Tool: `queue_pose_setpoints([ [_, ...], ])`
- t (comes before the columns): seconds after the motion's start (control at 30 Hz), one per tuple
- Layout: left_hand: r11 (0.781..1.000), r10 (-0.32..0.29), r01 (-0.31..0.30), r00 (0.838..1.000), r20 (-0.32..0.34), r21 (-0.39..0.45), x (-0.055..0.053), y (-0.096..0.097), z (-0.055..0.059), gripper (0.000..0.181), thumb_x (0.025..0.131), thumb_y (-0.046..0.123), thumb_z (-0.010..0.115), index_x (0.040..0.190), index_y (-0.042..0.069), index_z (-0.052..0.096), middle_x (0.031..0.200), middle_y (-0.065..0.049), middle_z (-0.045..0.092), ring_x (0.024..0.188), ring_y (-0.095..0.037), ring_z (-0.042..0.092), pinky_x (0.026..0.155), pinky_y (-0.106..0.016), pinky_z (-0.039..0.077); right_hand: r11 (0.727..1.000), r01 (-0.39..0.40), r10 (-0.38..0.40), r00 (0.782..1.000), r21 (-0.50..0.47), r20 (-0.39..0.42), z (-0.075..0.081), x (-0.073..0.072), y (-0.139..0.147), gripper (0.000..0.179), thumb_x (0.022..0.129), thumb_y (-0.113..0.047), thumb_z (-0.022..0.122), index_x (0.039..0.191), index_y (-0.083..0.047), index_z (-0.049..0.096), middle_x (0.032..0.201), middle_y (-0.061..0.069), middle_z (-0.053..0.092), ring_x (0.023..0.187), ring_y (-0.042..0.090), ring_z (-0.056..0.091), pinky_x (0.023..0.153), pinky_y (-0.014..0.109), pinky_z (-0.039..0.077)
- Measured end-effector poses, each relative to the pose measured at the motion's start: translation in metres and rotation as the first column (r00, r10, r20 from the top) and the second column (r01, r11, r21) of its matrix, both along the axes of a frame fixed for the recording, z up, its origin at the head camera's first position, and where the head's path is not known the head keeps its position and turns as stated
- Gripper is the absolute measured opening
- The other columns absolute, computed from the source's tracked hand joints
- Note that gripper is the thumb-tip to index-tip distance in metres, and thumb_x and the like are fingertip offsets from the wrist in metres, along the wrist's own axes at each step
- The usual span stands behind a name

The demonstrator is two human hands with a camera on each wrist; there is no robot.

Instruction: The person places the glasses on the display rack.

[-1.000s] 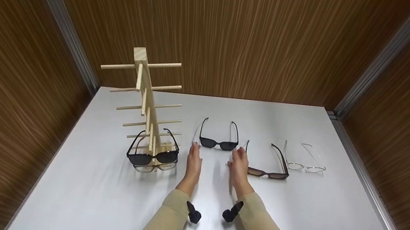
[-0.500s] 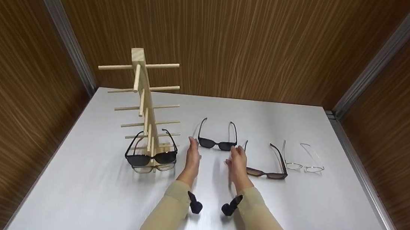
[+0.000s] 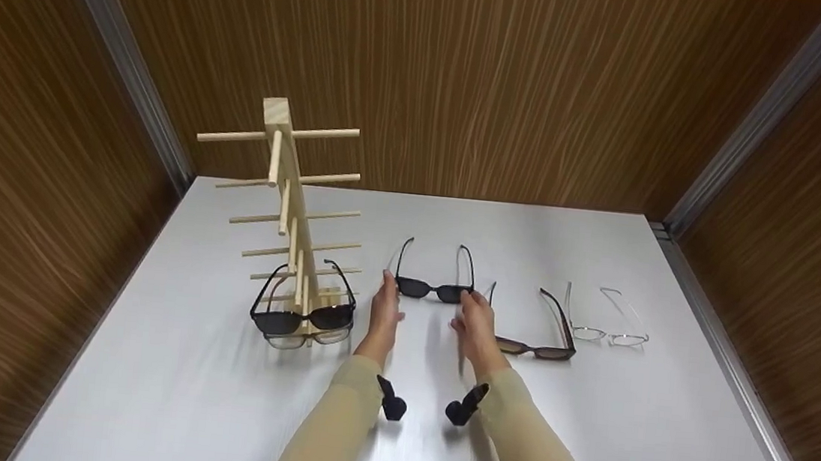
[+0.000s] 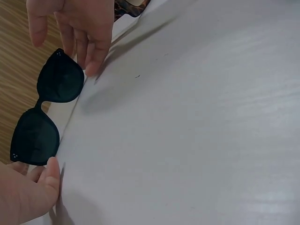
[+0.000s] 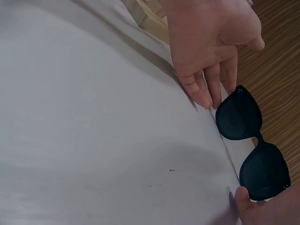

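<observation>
Black sunglasses [image 3: 415, 288] lie on the white table with their temples unfolded and pointing away from me. My left hand [image 3: 384, 311] is at their left end, fingers extended along the hinge. At the right end is my right hand [image 3: 477, 329], its fingertips overlapping the lens corner in the head view. In the left wrist view the right hand [image 4: 89, 23] has its thumb spread away from its fingers beside the dark lenses [image 4: 61, 77]. The right wrist view likewise shows the left hand [image 5: 206, 42] with thumb apart and fingers loosely bent by the frame.
A wooden peg stand [image 3: 293, 197] rises on the left, bearing black sunglasses [image 3: 281, 321] and clear-lens glasses [image 3: 287, 341] low down. To the right lie brown-tinted sunglasses [image 3: 554, 353] and thin metal-framed glasses [image 3: 628, 340]. Wood-grain panels [image 3: 425, 74] enclose the table [image 3: 175, 404].
Both hands have edged forward to the two ends of the sunglasses. The left fingertips have come up beside the left hinge. The sunglasses stay where they were on the table.
</observation>
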State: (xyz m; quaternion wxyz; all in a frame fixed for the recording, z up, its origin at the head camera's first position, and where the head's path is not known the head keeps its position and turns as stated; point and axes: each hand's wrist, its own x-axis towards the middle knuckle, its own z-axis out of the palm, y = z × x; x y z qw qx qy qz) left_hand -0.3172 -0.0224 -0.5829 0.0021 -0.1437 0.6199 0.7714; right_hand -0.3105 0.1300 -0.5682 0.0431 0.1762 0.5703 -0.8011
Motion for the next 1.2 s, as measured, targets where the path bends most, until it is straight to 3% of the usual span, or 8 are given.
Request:
queue_pose_setpoints([
  [0.07,1.000,0.009,-0.010,1.000,-0.005,-0.017,0.001,0.000,-0.001,0.068,0.098,0.053,0.027,0.142,0.001,0.033,0.142,-0.020,0.037,0.130,-0.032,0.034,0.095,-0.051,0.039,1.000,0.020,-0.020,1.000,-0.010,0.001,0.000,0.000,0.000,0.054,0.096,-0.018,0.044,0.143,0.002,0.024,0.107,0.017,0.045,0.085,0.021,0.042,0.070,0.032,0.041],
  [0.2,0.996,0.051,-0.053,0.998,-0.029,-0.075,0.003,0.002,0.001,0.058,0.098,0.049,0.034,0.125,-0.001,0.050,0.109,-0.018,0.056,0.103,-0.028,0.052,0.080,-0.043,0.047,0.994,0.085,-0.085,0.996,-0.072,0.004,0.001,0.002,-0.001,0.035,0.096,-0.015,0.046,0.129,-0.004,0.038,0.065,-0.001,0.031,0.054,0.012,0.026,0.048,0.026,0.035],
  [0.33,0.983,0.107,-0.113,0.993,-0.049,-0.145,0.005,0.002,0.005,0.048,0.098,0.042,0.041,0.104,-0.005,0.053,0.068,-0.003,0.045,0.062,-0.016,0.044,0.054,-0.026,0.039,0.985,0.129,-0.127,0.992,-0.111,0.019,0.004,0.006,-0.002,0.025,0.098,-0.017,0.047,0.118,-0.004,0.041,0.063,-0.001,0.034,0.051,0.011,0.030,0.042,0.027,0.034],
  [0.47,0.976,0.121,-0.127,0.992,-0.043,-0.177,0.008,0.002,0.009,0.035,0.096,0.033,0.047,0.102,0.000,0.056,0.056,0.002,0.040,0.047,-0.009,0.036,0.044,-0.021,0.031,0.983,0.149,-0.143,0.988,-0.108,0.063,0.005,0.009,-0.002,0.024,0.098,-0.021,0.047,0.113,-0.002,0.044,0.067,0.004,0.039,0.050,0.012,0.037,0.041,0.030,0.038],
  [0.67,0.973,0.125,-0.118,0.992,0.022,-0.199,0.013,0.003,0.013,0.026,0.095,0.027,0.050,0.106,0.005,0.058,0.057,-0.005,0.047,0.049,-0.013,0.043,0.043,-0.022,0.034,0.981,0.157,-0.148,0.985,-0.112,0.088,0.007,0.014,-0.004,0.026,0.099,-0.021,0.046,0.111,0.001,0.042,0.061,0.005,0.037,0.045,0.013,0.039,0.040,0.032,0.040],
  [0.8,0.983,0.125,-0.116,0.990,0.060,-0.143,0.017,0.003,0.015,0.023,0.095,0.026,0.050,0.105,0.006,0.058,0.058,-0.008,0.049,0.051,-0.018,0.049,0.044,-0.027,0.038,0.989,0.146,-0.144,0.984,-0.011,0.103,0.010,0.018,-0.004,0.028,0.097,-0.024,0.048,0.112,-0.001,0.047,0.072,0.010,0.048,0.048,0.019,0.055,0.045,0.036,0.050],
  [0.97,0.987,0.120,-0.115,0.992,0.035,-0.111,0.022,0.003,0.023,0.023,0.096,0.026,0.049,0.106,0.007,0.057,0.070,-0.014,0.055,0.058,-0.028,0.059,0.052,-0.036,0.048,0.989,0.137,-0.141,0.986,0.059,0.083,0.013,0.022,-0.004,0.030,0.096,-0.027,0.049,0.114,-0.004,0.051,0.099,0.021,0.054,0.057,0.026,0.065,0.048,0.039,0.052],
  [1.2,0.986,0.106,-0.105,0.994,-0.002,-0.133,0.028,0.002,0.031,0.027,0.096,0.027,0.049,0.112,0.005,0.056,0.098,-0.023,0.061,0.083,-0.043,0.064,0.063,-0.045,0.054,0.984,0.177,-0.177,0.984,0.030,-0.005,0.014,0.029,-0.004,0.025,0.095,-0.023,0.052,0.108,-0.001,0.053,0.089,0.021,0.055,0.052,0.022,0.059,0.041,0.030,0.046],
])
